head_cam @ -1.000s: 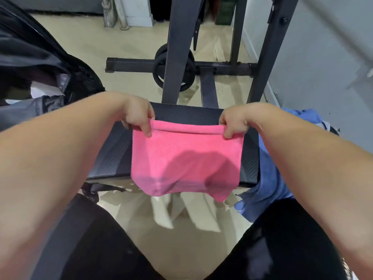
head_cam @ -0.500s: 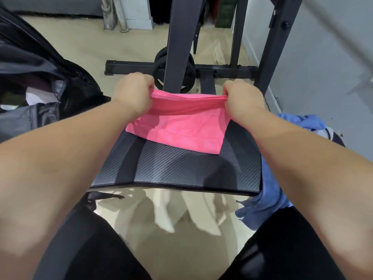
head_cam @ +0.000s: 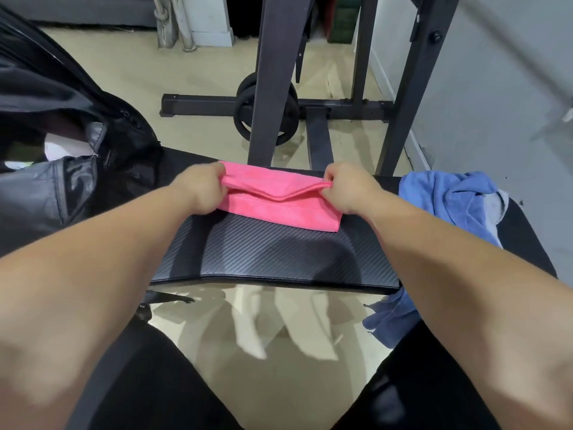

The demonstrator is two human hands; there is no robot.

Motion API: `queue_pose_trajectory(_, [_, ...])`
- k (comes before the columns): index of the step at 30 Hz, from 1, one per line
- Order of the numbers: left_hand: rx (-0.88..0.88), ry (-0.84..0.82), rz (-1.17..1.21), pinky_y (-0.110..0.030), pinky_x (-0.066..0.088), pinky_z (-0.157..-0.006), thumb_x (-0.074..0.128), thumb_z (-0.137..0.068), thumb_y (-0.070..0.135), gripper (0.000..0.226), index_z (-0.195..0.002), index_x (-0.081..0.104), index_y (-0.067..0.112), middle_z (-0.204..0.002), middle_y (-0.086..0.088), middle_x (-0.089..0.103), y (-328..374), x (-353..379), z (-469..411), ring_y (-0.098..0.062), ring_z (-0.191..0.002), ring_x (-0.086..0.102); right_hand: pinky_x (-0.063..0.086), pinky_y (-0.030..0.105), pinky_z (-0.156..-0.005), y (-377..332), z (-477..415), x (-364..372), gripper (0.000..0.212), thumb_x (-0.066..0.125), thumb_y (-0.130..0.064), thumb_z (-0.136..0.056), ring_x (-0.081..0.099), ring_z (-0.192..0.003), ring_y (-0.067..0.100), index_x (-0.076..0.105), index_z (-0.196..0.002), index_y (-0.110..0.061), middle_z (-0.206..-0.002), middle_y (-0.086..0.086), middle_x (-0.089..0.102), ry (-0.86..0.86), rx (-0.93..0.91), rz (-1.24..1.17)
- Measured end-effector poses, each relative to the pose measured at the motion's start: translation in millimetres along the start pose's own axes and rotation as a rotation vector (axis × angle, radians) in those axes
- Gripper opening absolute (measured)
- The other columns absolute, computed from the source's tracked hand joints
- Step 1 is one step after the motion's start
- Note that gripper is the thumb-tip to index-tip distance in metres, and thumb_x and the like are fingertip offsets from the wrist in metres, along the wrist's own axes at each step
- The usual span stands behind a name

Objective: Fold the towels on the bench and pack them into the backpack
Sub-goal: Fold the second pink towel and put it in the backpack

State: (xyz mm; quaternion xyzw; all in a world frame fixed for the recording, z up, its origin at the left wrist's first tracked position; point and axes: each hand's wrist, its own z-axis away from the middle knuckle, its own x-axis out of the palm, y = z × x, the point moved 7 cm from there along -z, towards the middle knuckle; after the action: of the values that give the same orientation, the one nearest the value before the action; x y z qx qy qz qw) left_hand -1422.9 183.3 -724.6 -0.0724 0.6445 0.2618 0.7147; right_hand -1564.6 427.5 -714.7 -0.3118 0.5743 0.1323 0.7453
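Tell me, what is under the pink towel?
The pink towel lies on the black bench pad. The left hand and right hand pinch its upper fold. Anything else beneath it is covered.

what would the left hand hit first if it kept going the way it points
The pink towel it pinches; beyond that, probably the rack's dark upright post, though depth is unclear.

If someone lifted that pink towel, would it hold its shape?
Probably floppy: the pink towel sags in the middle between the left hand and right hand. Likely light, as pinches alone lift its upper layer.
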Motion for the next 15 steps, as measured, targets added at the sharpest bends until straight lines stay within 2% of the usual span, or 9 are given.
queue_pose_trajectory(4, [0.000,0.077,0.069,-0.038,0.039,-0.075,0.045,-0.095,0.018,0.008,-0.096,0.049,0.012,-0.106,-0.018,0.061,3,6,14,-0.035,-0.091,0.053,0.044,0.034,-0.075,2,11,18,0.007,0.055,-0.026,-0.095,0.053,-0.088,0.026,0.052,-0.089,-0.022,-0.102,0.002,0.058,-0.016,-0.021,0.066])
queue_pose_trajectory(6, [0.013,0.057,0.079,-0.037,0.039,-0.071,0.045,-0.095,0.018,0.010,-0.091,0.049,0.010,-0.097,-0.017,0.064,14,4,25,-0.036,-0.089,0.057,0.041,0.034,-0.074,2,16,14,0.012,0.053,-0.029,-0.094,0.053,-0.089,0.027,0.052,-0.086,-0.020,-0.094,0.001,0.055,-0.031,-0.013,0.098])
queue_pose_trajectory(7, [0.021,-0.005,0.097,-0.038,0.043,-0.069,0.045,-0.093,0.017,0.011,-0.088,0.051,0.009,-0.089,-0.016,0.067,21,5,32,-0.038,-0.086,0.063,0.040,0.033,-0.071,1,19,11,0.018,0.053,-0.032,-0.094,0.054,-0.087,0.027,0.052,-0.080,-0.020,-0.088,0.000,0.055,-0.075,-0.003,0.124])
queue_pose_trajectory(9, [0.016,-0.244,0.174,-0.041,0.053,-0.062,0.048,-0.090,0.014,0.013,-0.082,0.057,0.009,-0.072,-0.012,0.072,32,15,48,-0.035,-0.067,0.071,0.037,0.031,-0.063,-2,27,7,0.027,0.053,-0.037,-0.091,0.057,-0.082,0.026,0.055,-0.071,-0.019,-0.078,0.000,0.056,-0.227,-0.003,0.221])
queue_pose_trajectory(11, [0.014,-0.396,0.175,-0.035,0.053,-0.055,0.056,-0.086,0.013,0.012,-0.076,0.061,0.010,-0.063,-0.007,0.071,34,17,60,-0.025,-0.049,0.068,0.036,0.030,-0.057,-6,34,2,0.032,0.051,-0.037,-0.091,0.059,-0.078,0.027,0.059,-0.068,-0.015,-0.078,0.005,0.060,-0.363,-0.020,0.314])
queue_pose_trajectory(13, [0.034,-0.363,0.157,-0.030,0.048,-0.054,0.065,-0.082,0.014,0.014,-0.069,0.060,0.012,-0.060,-0.006,0.066,33,2,60,-0.024,-0.049,0.065,0.036,0.030,-0.055,-7,36,-10,0.033,0.049,-0.034,-0.092,0.058,-0.078,0.029,0.058,-0.070,-0.013,-0.080,0.008,0.060,-0.377,-0.010,0.346])
queue_pose_trajectory(15, [0.036,-0.209,0.127,-0.034,0.048,-0.060,0.067,-0.081,0.015,0.011,-0.072,0.063,0.012,-0.067,-0.011,0.066,29,-22,50,-0.029,-0.065,0.065,0.035,0.030,-0.057,-8,29,-34,0.028,0.051,-0.034,-0.093,0.055,-0.080,0.029,0.053,-0.070,-0.017,-0.080,0.006,0.057,-0.220,0.020,0.300])
